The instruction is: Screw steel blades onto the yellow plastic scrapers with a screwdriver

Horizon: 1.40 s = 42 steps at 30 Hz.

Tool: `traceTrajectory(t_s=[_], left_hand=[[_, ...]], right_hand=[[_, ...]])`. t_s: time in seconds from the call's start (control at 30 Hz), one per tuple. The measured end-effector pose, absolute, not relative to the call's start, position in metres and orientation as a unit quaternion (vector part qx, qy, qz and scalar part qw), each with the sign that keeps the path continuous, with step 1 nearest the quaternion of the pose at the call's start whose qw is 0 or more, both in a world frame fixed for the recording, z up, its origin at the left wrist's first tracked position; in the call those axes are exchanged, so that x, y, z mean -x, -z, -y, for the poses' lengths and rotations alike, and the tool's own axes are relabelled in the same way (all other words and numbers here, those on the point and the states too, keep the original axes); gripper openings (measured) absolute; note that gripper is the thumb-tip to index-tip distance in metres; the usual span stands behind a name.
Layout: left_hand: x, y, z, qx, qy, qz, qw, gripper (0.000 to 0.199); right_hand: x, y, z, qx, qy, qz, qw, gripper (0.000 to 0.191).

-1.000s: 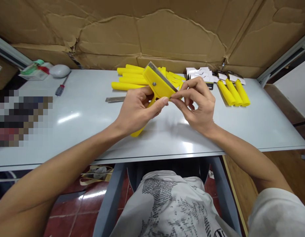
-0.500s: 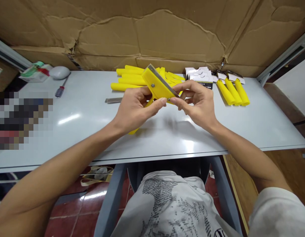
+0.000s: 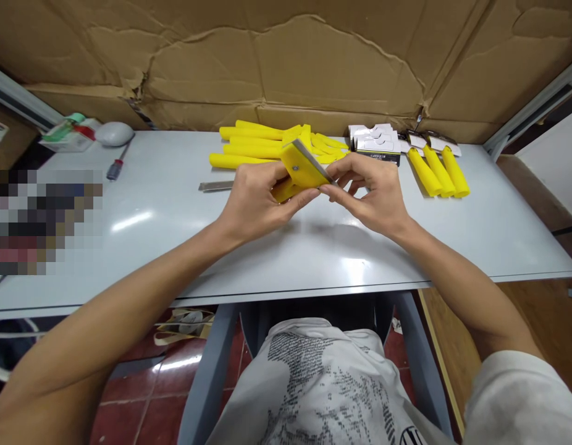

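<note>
A yellow scraper (image 3: 303, 168) with a metal blade along its upper edge is held above the table between both hands. My left hand (image 3: 258, 198) is closed around its handle, the thumb pressed near the lower corner of the head. My right hand (image 3: 372, 191) pinches the lower right end of the head and blade between thumb and fingers. One screw shows in the yellow face. Fingers hide most of the handle. Just left of my left hand, flat metal strips (image 3: 214, 186) lie on the table.
Several yellow scrapers (image 3: 249, 148) lie behind the hands. White printed sleeves (image 3: 375, 139) are stacked right of them, then three yellow-handled scrapers with covered heads (image 3: 437, 173). A screwdriver (image 3: 114, 168), a white rounded object (image 3: 114, 133) and a small box (image 3: 68, 139) are at the left; cardboard (image 3: 286, 68) stands behind.
The scraper has tilted and dropped slightly, so its face looks foreshortened and its handle end no longer shows below my left hand. Both hands keep hold of it.
</note>
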<state>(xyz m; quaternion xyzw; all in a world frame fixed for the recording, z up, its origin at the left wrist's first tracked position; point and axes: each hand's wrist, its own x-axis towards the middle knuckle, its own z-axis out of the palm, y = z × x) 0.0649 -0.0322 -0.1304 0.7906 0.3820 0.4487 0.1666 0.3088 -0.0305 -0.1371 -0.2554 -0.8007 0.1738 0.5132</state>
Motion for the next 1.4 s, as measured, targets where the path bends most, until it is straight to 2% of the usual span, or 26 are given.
traceTrajectory(t_s=[0.17,0.37,0.57,0.67,0.73,0.8,0.87,0.93,1.0,1.07,1.13,1.23,1.3,1.4], left_hand=[[-0.066,0.130,0.029,-0.794,-0.448,-0.370,0.177,0.045],[-0.063,0.127,0.032,-0.789,-0.443,-0.376,0.201,0.039],[-0.066,0.128,0.033,-0.807,-0.449,-0.353,0.152,0.037],[-0.068,0.135,0.035,-0.833,-0.454,-0.305,0.079,0.030],[-0.069,0.143,0.034,-0.857,-0.430,-0.285,0.019,0.020],[-0.070,0.151,0.031,-0.880,-0.389,-0.269,-0.038,0.009],[-0.073,0.158,0.024,-0.903,-0.349,-0.227,-0.112,0.007],[-0.078,0.163,0.014,-0.910,-0.321,-0.159,-0.208,0.013],[-0.083,0.167,0.004,-0.901,-0.312,-0.104,-0.282,0.016],[-0.085,0.170,-0.004,-0.891,-0.306,-0.072,-0.329,0.019],[-0.083,0.173,-0.008,-0.884,-0.293,-0.053,-0.360,0.027],[-0.076,0.176,-0.007,-0.883,-0.266,-0.027,-0.386,0.033],[-0.073,0.176,-0.006,-0.883,-0.258,-0.011,-0.393,0.035],[-0.072,0.175,-0.003,-0.886,-0.263,0.003,-0.383,0.035]], right_hand=[[-0.310,0.141,0.029,0.262,-0.144,0.814,0.497,0.045],[-0.310,0.146,0.030,0.247,-0.157,0.809,0.509,0.038],[-0.311,0.134,0.034,0.245,-0.217,0.811,0.485,0.048],[-0.331,0.113,0.025,0.233,-0.297,0.830,0.411,0.053],[-0.352,0.102,0.011,0.280,-0.311,0.823,0.383,0.051],[-0.376,0.100,-0.008,0.357,-0.234,0.832,0.354,0.046],[-0.395,0.110,-0.026,0.452,-0.104,0.845,0.264,0.041],[-0.406,0.126,-0.039,0.527,-0.056,0.829,0.175,0.050],[-0.408,0.141,-0.042,0.540,-0.054,0.824,0.163,0.058],[-0.404,0.149,-0.036,0.514,-0.085,0.831,0.195,0.050],[-0.396,0.148,-0.025,0.486,-0.163,0.815,0.271,0.046],[-0.379,0.143,-0.008,0.438,-0.280,0.730,0.443,0.061],[-0.368,0.140,-0.001,0.407,-0.288,0.691,0.523,0.070],[-0.356,0.141,0.004,0.384,-0.254,0.675,0.577,0.072]])
